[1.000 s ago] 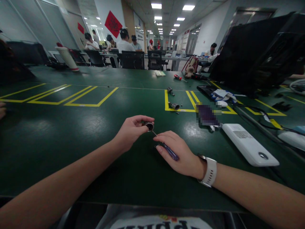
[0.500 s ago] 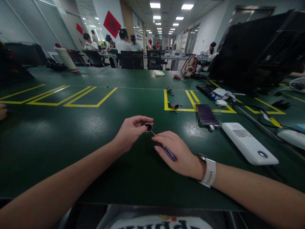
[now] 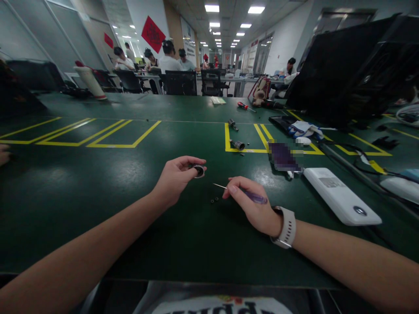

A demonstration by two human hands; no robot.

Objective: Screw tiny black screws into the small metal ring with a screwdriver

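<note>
Between the thumb and fingers of my left hand (image 3: pixel 176 179) is a small round metal part (image 3: pixel 199 171), its dark hollow end facing me. My right hand (image 3: pixel 250 203) is closed around a screwdriver (image 3: pixel 257 197) with a purple handle. The thin shaft points left toward the metal part, with a gap between them. Two tiny dark ring-like pieces (image 3: pixel 214 200) lie on the green table (image 3: pixel 157 253) just left of my right fingertips.
Two metal parts (image 3: pixel 237 145) lie by the yellow tape ahead, with tiny pieces nearby. A red-handled screwdriver (image 3: pixel 242 105) lies farther back. On the right are a white power bank (image 3: pixel 342 196), a phone (image 3: pixel 284 157), a glove (image 3: pixel 304 130), cables and a black monitor (image 3: pixel 347 74).
My right hand has turned and drawn back, so the screwdriver tip is away from the metal part. The two tiny pieces are now uncovered. My left hand has shifted slightly left.
</note>
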